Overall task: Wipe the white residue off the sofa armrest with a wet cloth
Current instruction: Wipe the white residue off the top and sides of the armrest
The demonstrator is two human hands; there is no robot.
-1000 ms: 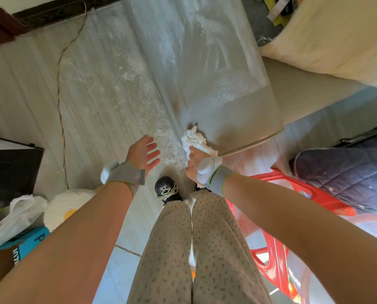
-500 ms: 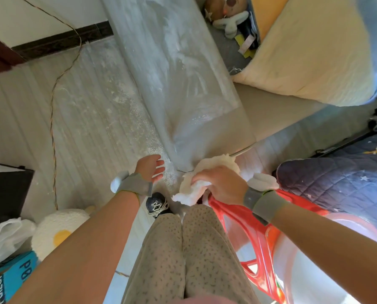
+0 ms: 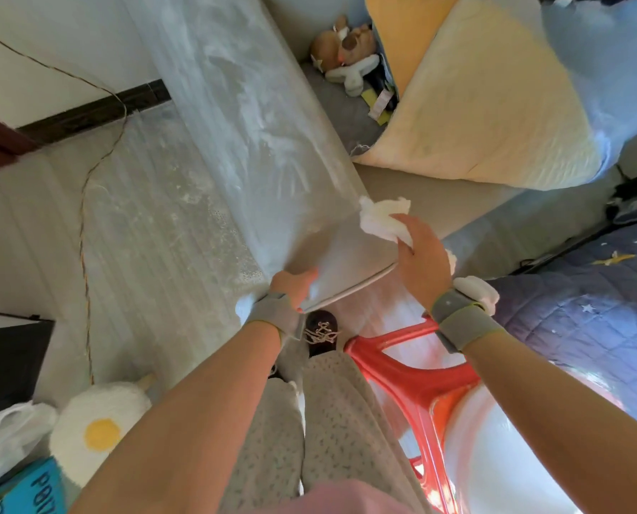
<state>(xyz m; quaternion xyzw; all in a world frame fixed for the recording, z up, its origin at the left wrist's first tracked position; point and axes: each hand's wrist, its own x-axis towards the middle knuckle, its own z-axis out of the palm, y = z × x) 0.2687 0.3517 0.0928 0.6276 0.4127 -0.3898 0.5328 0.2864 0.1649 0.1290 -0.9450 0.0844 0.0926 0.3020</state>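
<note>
Right hand [image 3: 422, 250] gripping bunched white cloth [image 3: 381, 217], fingers curled round it, at near right edge of armrest [image 3: 257, 150]. Left hand [image 3: 292, 285] resting against armrest's near left corner, fingers hidden; grip cannot be told. White residue [image 3: 252, 109] streaked across armrest top.

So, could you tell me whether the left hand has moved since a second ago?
Yes. The left hand was open in the air beside the armrest; it now grips the armrest's near corner.
</note>
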